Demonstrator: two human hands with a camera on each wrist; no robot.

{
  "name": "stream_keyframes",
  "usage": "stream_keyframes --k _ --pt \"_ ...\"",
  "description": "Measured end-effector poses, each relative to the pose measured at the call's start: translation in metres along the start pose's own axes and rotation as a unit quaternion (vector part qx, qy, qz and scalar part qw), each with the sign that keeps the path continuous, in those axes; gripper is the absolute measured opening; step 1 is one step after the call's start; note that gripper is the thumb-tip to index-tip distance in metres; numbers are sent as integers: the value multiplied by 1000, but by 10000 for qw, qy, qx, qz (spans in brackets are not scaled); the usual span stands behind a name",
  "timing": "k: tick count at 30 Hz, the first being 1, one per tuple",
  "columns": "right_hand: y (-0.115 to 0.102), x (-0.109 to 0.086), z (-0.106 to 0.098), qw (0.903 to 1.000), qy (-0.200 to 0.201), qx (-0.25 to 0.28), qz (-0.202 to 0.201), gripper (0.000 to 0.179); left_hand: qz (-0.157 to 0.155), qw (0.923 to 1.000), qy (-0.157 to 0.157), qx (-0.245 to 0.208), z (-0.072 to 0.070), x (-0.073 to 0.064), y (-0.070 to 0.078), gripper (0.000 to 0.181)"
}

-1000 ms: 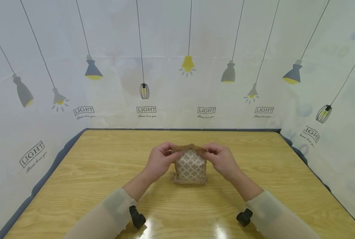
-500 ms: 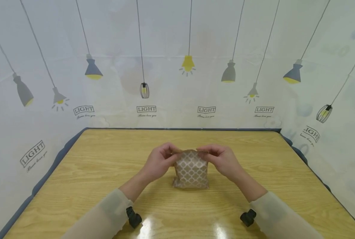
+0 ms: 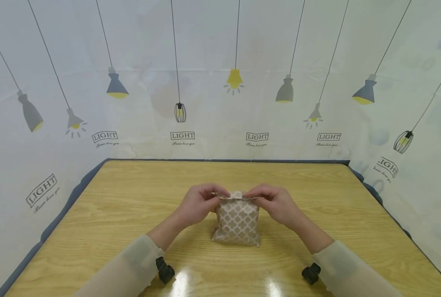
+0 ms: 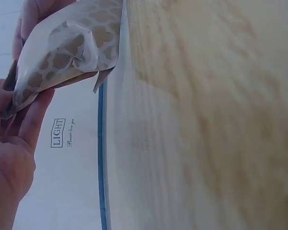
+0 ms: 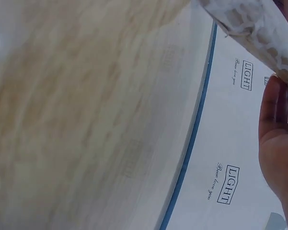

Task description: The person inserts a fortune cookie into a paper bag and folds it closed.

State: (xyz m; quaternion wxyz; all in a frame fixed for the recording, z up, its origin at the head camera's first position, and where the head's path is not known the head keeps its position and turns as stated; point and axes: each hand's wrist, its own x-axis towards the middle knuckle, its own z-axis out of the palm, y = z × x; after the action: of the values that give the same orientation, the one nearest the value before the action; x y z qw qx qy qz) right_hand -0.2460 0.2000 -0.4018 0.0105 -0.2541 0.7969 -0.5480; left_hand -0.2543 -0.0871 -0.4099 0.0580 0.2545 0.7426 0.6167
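Observation:
A brown paper bag point(image 3: 238, 222) printed with a white lattice pattern stands on the wooden table, its top edge folded over toward the near side. My left hand point(image 3: 200, 205) pinches the fold at its left end, thumb in front and fingers on top. At the right end my right hand point(image 3: 277, 204) pinches the same fold in a like way. The left wrist view shows the bag's crumpled side point(image 4: 79, 48) and the left fingers around its upper corner. In the right wrist view, the right hand point(image 5: 280, 129) is at the bag's top edge. Whatever the bag contains is hidden.
The light wooden table point(image 3: 131, 185) has a dark blue edging along its back and sides. Behind it hangs a pale wall covering point(image 3: 205, 49) printed with lamps. A small black camera sits on each wrist, near the sleeves point(image 3: 131, 264).
The bag's top edge, upright half a second ago, is now folded toward the near side. The bag's base has shifted slightly nearer, and both hands have lowered a little.

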Motion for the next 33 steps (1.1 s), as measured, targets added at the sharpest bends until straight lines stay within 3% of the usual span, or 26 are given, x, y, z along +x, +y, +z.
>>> stream_keyframes --k 10,14,19,26,33 --pt "-3 -3 -1 9994 -325 -133 8 25 -202 9995 45 235 2 1 -2 17" --pt "-4 -2 1 9991 -226 -361 -43 24 -216 9988 309 316 6 3 -3 14" --pt "-7 4 7 9981 102 -556 260 30 -40 9973 581 445 14 4 1 18" --pt "-12 10 14 9968 172 -391 669 18 83 9953 590 761 20 3 8 24" --pt "-16 9 15 9970 205 -422 614 21 33 9951 569 807 23 5 10 13"
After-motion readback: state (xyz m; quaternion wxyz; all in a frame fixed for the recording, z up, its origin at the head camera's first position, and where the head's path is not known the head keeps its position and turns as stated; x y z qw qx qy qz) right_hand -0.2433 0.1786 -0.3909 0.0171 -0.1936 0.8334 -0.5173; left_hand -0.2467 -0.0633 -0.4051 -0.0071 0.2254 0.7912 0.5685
